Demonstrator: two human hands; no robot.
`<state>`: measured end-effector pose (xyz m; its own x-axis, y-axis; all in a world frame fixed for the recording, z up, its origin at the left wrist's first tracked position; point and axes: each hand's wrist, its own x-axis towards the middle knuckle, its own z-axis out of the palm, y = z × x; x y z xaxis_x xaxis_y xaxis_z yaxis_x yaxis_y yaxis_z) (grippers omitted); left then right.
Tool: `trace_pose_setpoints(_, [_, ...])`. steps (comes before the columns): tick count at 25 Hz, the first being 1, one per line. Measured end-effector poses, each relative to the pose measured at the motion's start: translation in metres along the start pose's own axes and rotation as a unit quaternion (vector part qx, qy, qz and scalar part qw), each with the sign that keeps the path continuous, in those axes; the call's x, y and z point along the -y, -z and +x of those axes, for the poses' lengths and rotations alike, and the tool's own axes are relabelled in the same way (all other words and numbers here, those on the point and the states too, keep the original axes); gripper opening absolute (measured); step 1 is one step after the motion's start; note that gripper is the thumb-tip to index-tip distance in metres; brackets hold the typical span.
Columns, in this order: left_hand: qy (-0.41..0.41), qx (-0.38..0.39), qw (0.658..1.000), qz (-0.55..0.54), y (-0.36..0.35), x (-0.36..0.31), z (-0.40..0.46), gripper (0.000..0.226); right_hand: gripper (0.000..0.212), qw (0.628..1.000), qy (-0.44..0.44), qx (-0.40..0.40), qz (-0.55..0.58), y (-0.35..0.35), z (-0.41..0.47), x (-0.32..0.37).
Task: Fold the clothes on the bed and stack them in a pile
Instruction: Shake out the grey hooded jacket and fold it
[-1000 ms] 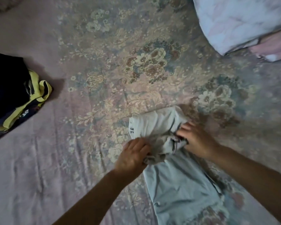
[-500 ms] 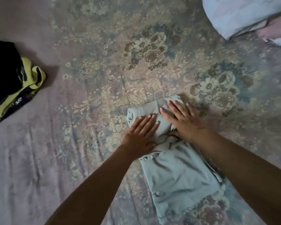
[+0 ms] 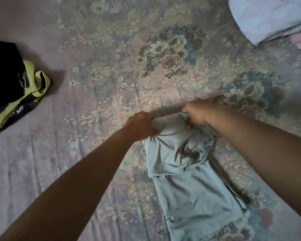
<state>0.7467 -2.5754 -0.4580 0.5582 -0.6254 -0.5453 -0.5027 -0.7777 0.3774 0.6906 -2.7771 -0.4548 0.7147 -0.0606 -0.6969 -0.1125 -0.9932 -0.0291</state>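
Garment (image 3: 189, 171) lies on the bed (image 3: 111, 84), pile (image 3: 10, 80) far left.

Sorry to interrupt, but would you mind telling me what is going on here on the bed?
A person is folding a pale blue garment on a floral bedspread. The left hand and right hand each grip its far end, bunched up and lifted, while the near part lies flat. A dark and yellow pile of clothes sits off to the left, and a white pillow lies at the top right.
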Motion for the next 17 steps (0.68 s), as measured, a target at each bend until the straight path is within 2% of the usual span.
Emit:
trace_pose_setpoints(3, [0.007,-0.081,0.993,0.087,0.041,-0.008,0.010,0.045,0.029,0.995,0.023,-0.092,-0.009,0.031,-0.001,-0.008])
trace_pose_setpoints(5, [0.033,-0.148,0.986,0.064,0.070,-0.011,0.010,0.042,0.031,0.980,0.023,-0.199,0.012,0.048,-0.011,-0.009])
trace_pose_setpoints(7, [0.025,-0.186,0.981,0.054,0.076,-0.014,-0.003,0.041,0.035,0.941,0.057,-0.333,0.001,0.047,-0.028,-0.004])
trace_pose_setpoints(9, [-0.048,-0.251,0.963,0.090,0.054,-0.017,-0.028,0.041,0.037,0.899,0.103,-0.424,-0.044,0.019,-0.048,0.000])
trace_pose_setpoints(12, [-0.171,-0.339,0.913,0.151,-0.013,-0.014,-0.074,0.031,0.031,0.877,0.154,-0.439,-0.118,-0.048,-0.077,0.003])
trace_pose_setpoints(15, [-0.219,-0.309,0.904,0.199,-0.089,-0.021,-0.111,0.025,0.010,0.876,0.198,-0.410,-0.157,-0.113,-0.103,0.005])
trace_pose_setpoints(17, [-0.228,-0.293,0.901,0.223,-0.129,-0.020,-0.121,0.016,0.008,0.895,0.158,-0.383,-0.162,-0.139,-0.109,0.010])
